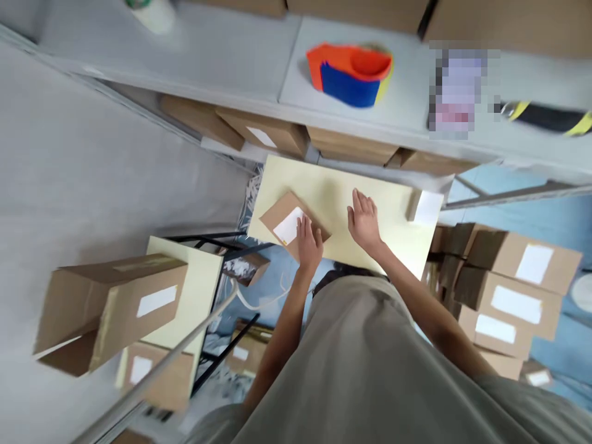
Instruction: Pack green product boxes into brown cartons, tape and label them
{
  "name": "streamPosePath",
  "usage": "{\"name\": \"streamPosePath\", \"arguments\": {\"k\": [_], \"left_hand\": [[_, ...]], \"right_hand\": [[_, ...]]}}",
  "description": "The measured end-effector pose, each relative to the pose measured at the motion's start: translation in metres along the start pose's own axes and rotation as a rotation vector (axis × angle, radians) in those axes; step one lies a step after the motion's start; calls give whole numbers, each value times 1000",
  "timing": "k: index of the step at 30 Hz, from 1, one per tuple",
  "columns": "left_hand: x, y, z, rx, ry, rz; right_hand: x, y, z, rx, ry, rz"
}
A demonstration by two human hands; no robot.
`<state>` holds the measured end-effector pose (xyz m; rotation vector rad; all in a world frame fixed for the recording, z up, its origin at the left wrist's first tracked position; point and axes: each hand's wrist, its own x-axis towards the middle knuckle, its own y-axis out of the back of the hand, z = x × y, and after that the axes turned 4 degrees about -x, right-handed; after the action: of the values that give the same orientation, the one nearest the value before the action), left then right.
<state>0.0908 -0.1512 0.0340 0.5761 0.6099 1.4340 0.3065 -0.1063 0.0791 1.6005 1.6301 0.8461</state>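
Note:
A small brown cardboard box (277, 213) with a white label (287, 227) lies at an angle on the left part of the pale yellow table (342, 243). My left hand (309, 246) rests on the right side of this box, its fingers stretched flat at the label's edge and the thumb apart. Over the middle of the tabletop is my right hand (364, 221), fingers extended and thumb spread, with nothing in it. I cannot tell whether it touches the surface. At the table's right end sits a white block-like stack or box (426, 207).
A grey shelf (231, 68) behind the table bears an orange-and-blue holder (349, 83) and a black-and-yellow tool handle (550, 118). Cardboard boxes (263, 131) fill the level below. An open carton (139, 302) stands at left; labelled boxes (515, 302) are stacked at right.

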Motion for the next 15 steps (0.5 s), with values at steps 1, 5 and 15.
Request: {"name": "streamPosePath", "arguments": {"k": [1, 5, 15], "left_hand": [[-18, -1, -10, 24, 25, -31], [-48, -3, -21, 72, 80, -108], [-42, 0, -9, 142, 104, -133]], "right_hand": [[-26, -22, 10, 57, -59, -111], [-96, -77, 36, 281, -219, -458], [-70, -123, 30, 544, -197, -543]]}}
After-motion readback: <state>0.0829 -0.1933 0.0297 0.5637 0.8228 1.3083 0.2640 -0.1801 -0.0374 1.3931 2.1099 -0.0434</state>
